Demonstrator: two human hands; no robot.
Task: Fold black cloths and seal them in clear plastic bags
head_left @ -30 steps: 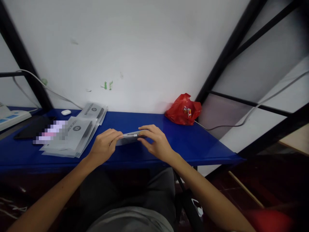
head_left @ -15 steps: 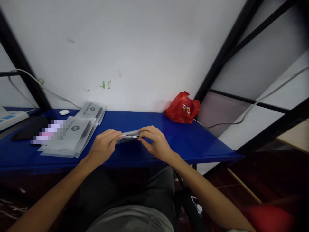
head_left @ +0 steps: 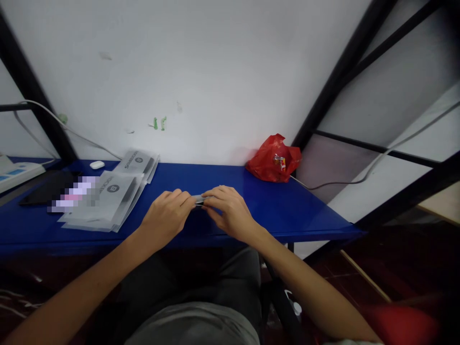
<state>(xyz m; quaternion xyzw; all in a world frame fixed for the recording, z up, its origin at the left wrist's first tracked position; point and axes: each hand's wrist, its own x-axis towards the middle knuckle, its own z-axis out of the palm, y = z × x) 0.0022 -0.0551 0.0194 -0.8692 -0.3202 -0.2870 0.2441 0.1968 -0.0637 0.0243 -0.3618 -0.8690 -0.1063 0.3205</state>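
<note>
Between my hands, over the front of the blue table, is a frosted plastic zip bag (head_left: 198, 198), seen almost edge-on with a narrow dark gap at its mouth. My left hand (head_left: 170, 211) pinches its left end, the fingers covering much of the bag. At the right end, the thumb and fingers of my right hand (head_left: 228, 208) are closed on the edge. The two hands nearly meet, and most of the bag is hidden behind them. To the left, similar frosted zip bags (head_left: 124, 199) with dark printing lie in overlapping piles.
The blue table (head_left: 316, 213) runs along a white wall. A red plastic bag (head_left: 271, 160) stands at its back right. A white earphone case (head_left: 97, 165), a dark tablet (head_left: 39, 191), a partly blurred-out screen (head_left: 72, 194) and a white device (head_left: 21, 175) lie on the left.
My left hand has slid right along the bag's mouth, closer to my right hand. Less of the bag shows, and the white slider seen before is now covered.
</note>
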